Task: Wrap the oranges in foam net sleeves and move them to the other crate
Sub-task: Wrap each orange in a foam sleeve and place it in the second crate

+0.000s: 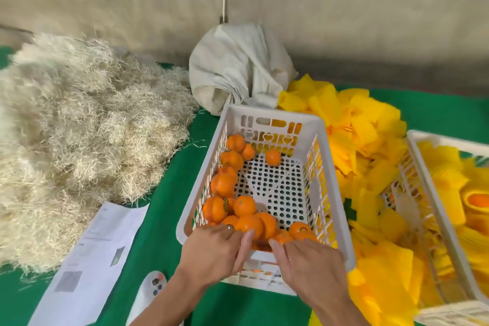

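Both hands reach over the near wall of the white crate [267, 114] w/ fingers straight, not curled round anything: left hand [219, 242] has its fingertips against the near oranges [250, 223], right hand [304, 254] has its fingers laid on an orange at the crate's near right corner. So each grip is spread, touching fruit but not yet holding any, as far as the head view shows; fingertips partly hidden behind the fruit. Bare oranges sit mostly along the crate's left wall and near end, one lone orange [273, 157] toward the far wall; middle of the crate floor shows its holes. Fruit lies straight ahead of and just under both hands, so either could close on one; left is nearer the bigger cluster. Yellow foam sleeves [354, 124] are heaped on the green tabletop [164, 219] to the right, between this crate and the second crate [423, 145], which holds wrapped ones. Right hand is closer to sleeves and to that crate. Likely step: pick an orange, then a sleeve. Straw pile [79, 119], paper sheet [92, 254], cloth bundle [238, 66] lie to the left and behind.
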### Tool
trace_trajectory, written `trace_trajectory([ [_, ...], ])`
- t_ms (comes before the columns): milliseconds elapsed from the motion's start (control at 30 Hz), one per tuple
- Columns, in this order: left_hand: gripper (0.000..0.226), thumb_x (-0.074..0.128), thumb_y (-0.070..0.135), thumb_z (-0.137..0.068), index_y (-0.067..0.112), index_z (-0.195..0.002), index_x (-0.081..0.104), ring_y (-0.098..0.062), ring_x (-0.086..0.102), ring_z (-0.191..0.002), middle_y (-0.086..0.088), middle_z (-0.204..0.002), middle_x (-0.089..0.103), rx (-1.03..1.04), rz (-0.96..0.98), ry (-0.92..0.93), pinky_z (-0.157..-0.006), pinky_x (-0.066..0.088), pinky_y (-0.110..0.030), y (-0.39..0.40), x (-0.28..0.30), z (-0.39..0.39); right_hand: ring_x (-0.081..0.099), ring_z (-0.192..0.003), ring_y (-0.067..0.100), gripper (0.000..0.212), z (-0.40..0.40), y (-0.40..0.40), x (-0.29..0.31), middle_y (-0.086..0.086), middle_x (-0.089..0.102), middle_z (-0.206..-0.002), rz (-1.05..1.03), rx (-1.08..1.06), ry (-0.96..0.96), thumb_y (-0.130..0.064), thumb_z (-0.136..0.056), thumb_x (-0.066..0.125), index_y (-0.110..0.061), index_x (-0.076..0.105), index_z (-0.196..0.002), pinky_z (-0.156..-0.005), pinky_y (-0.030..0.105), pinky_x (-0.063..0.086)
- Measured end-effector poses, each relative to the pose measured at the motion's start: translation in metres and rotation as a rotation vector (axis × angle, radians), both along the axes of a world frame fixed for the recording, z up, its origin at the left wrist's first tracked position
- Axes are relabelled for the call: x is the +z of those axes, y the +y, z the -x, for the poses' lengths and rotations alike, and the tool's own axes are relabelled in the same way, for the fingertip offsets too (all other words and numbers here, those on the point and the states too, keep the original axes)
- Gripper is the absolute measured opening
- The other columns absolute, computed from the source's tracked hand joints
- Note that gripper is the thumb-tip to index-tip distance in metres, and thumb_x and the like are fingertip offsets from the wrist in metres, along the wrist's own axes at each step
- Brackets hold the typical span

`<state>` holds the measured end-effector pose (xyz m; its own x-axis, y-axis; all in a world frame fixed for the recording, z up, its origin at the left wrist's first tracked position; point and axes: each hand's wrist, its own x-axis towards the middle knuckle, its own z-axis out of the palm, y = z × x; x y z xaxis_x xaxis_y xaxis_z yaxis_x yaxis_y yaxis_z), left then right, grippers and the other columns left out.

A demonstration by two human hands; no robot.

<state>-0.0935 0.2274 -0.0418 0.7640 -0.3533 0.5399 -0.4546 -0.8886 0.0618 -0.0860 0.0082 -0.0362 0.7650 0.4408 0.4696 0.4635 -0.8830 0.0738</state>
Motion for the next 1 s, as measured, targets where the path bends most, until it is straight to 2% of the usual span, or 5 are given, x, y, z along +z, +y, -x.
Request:
trace_trajectory([
  [167, 0.069, 0.025, 0.042, -0.111, 0.013, -0.049, 0.021, -0.017, 0.025, -0.026, 0.005, -0.035, 0.022, 0.163, 0.068, -0.134, -0.035, 0.024, -0.018, -0.003, 0.092, -0.074, 0.043, -0.027, 0.022, 0.059, -0.078, -0.003, 0.079, 0.002, 0.040, -0.036, 0.110, 0.019, -0.181, -0.043, -0.108, 0.039, -0.017, 0.062, -0.060, -0.042, 0.023, 0.027],
  [300, 0.066, 0.030, 0.042, -0.105, 0.018, -0.045, 0.016, -0.016, 0.021, -0.030, 0.008, -0.037, 0.024, 0.205, 0.016, -0.172, -0.045, 0.014, -0.018, -0.012, 0.166, -0.157, 0.061, -0.049, 0.033, 0.088, -0.159, 0.001, 0.154, 0.010, 0.059, -0.052, 0.237, -0.043, -0.313, -0.039, -0.107, -0.009, -0.022, 0.078, -0.108, -0.045, 0.027, 0.018],
  [433, 0.067, 0.032, 0.041, -0.104, 0.016, -0.043, 0.043, -0.027, 0.038, -0.042, 0.002, -0.042, 0.035, 0.294, 0.046, -0.145, -0.054, 0.028, -0.031, -0.023, 0.202, -0.226, 0.061, -0.047, 0.035, 0.075, -0.219, 0.002, 0.199, 0.014, 0.057, -0.046, -0.005, -0.268, -0.293, -0.047, -0.106, 0.029, -0.012, 0.066, -0.052, -0.048, 0.031, 0.036],
  [667, 0.064, 0.021, 0.042, -0.099, 0.018, -0.040, 0.028, -0.027, 0.039, -0.045, 0.006, -0.042, 0.025, 0.292, 0.069, -0.149, -0.057, 0.030, -0.032, -0.026, 0.221, -0.277, 0.067, -0.062, 0.036, 0.089, -0.272, 0.002, 0.212, 0.013, 0.066, -0.059, -0.008, -0.252, -0.289, -0.055, -0.100, 0.003, -0.013, 0.072, -0.065, -0.056, 0.035, 0.036],
  [1000, 0.063, 0.033, 0.038, -0.103, 0.018, -0.044, 0.037, -0.029, 0.042, -0.051, -0.002, -0.047, 0.044, 0.323, 0.021, -0.104, -0.058, 0.029, -0.033, -0.026, 0.221, -0.281, 0.055, -0.039, 0.031, 0.079, -0.275, 0.002, 0.210, 0.010, 0.050, -0.039, -0.093, -0.312, -0.344, -0.050, -0.104, 0.032, -0.012, 0.052, -0.038, -0.052, 0.026, 0.026],
])
